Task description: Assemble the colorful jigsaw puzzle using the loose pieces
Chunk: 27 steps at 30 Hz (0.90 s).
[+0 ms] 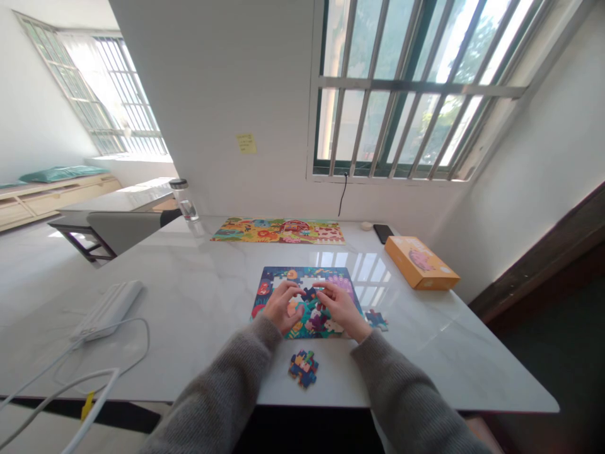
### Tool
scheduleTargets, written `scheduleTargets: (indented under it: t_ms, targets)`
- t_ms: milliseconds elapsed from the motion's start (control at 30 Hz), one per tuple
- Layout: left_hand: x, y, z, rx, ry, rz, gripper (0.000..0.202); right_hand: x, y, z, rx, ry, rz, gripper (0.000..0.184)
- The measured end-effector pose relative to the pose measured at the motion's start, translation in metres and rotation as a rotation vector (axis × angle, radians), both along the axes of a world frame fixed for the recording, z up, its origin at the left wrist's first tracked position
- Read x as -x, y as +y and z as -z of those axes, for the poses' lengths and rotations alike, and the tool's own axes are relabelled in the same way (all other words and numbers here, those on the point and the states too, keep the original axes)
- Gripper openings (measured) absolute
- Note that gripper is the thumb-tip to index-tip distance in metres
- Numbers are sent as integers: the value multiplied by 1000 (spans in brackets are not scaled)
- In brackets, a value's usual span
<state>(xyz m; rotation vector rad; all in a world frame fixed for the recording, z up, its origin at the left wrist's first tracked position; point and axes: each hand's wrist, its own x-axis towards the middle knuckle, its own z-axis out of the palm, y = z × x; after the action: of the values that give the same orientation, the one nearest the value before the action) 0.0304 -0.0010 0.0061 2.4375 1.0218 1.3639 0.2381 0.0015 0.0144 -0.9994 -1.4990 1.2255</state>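
- Dark blue puzzle piece point(308, 293): between the two hands, over the far middle of the part-built jigsaw puzzle point(276, 284), beside a pale gap among the joined pieces; its long axis too small to tell.
- Left hand point(282, 308): curved and low over the puzzle, fingers pointing right, fingertips at the piece's left side.
- Right hand point(341, 308): curved and low over the puzzle, fingers pointing left, fingertips at the piece's right side.
- State of both hands: neither clenched into a fist nor spread flat; fingertips almost meeting around the piece, with a real grip or a mere touch impossible to tell, and likewise which hand bears it.
- Nearer hand: no clear difference, the piece about midway between the two.
- Part-built jigsaw puzzle: on the worktop point(189, 302), toward the near edge, roughly central.
- Heap of loose pieces point(303, 369): just off the puzzle's near side, close to the worktop's near edge.
- Small clump of pieces point(376, 320): just beyond the puzzle's near right corner, beside the right wrist.
- Along the far edge: finished puzzle point(278, 231), black phone point(382, 233), and orange box point(420, 263) toward the right corner.
- Far left corner: glass bottle point(183, 200).
- Left side: white oblong device point(108, 310).
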Motion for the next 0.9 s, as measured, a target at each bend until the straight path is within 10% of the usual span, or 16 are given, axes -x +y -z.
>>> scheduleTargets:
  t_ms: [267,500,900]
  targets:
    - [1,8,13,-74,146,-66,28,-1,-1,-3,-3,-5,62,31]
    - [5,7,6,-33,240,-90,19,-54,16,-16,-292,-302,554,29]
    - [8,5,1,86,245,-82,15,-48,13,6,-558,-864,238,33]
